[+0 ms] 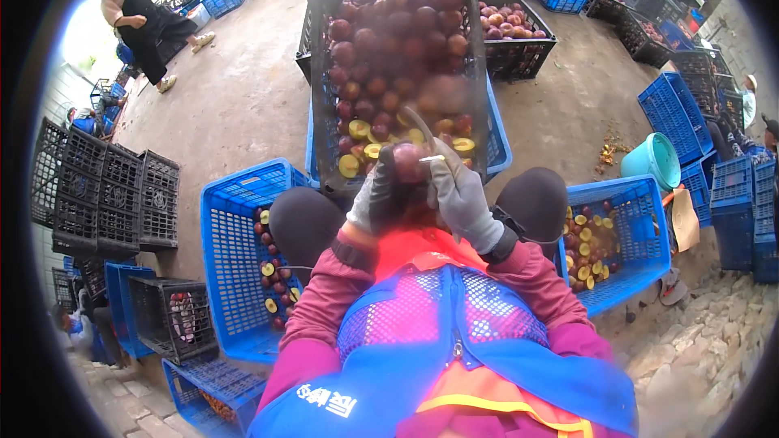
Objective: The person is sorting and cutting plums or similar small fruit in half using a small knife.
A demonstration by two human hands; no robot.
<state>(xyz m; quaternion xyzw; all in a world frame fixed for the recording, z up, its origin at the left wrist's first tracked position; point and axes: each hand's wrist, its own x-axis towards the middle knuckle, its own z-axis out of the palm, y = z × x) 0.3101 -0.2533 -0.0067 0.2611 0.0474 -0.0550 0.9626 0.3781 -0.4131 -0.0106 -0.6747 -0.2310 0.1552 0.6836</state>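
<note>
Where the two gloved hands meet above the dark crate [322, 134], a whole plum [409, 164] sits between them, low over the crate's near end. Left hand [373, 196]: dark-tipped fingers clamped round the plum's left side. Right hand [464, 201]: thumb and fingers closed on a slim curved tool [421, 126], its grey arc rising away from the wearer. Bright sliver [432, 158] at the right fingertips, seemingly against the plum; blade or another part, cannot tell.

Just beyond the fingers, halved plums [359, 129], yellow flesh showing, lie among whole ones at the crate's near end. Farther up, whole dark-red plums, partly blurred by haze. Dark crate rests over a blue crate [498, 139], whose sides show past it.

Wearer's knees either side. Outside the left knee, a left crate [223, 219], blue, with halves and dark-red plums; outside the right knee, a right crate [647, 235], blue, similarly filled. Past the latter, a teal bucket [650, 165] and a piece of cardboard [685, 221].

Farther out: black crates [101, 186] stacked at left; a plum crate [519, 61] beyond the dark one; a person [146, 20] upright at upper left.
</note>
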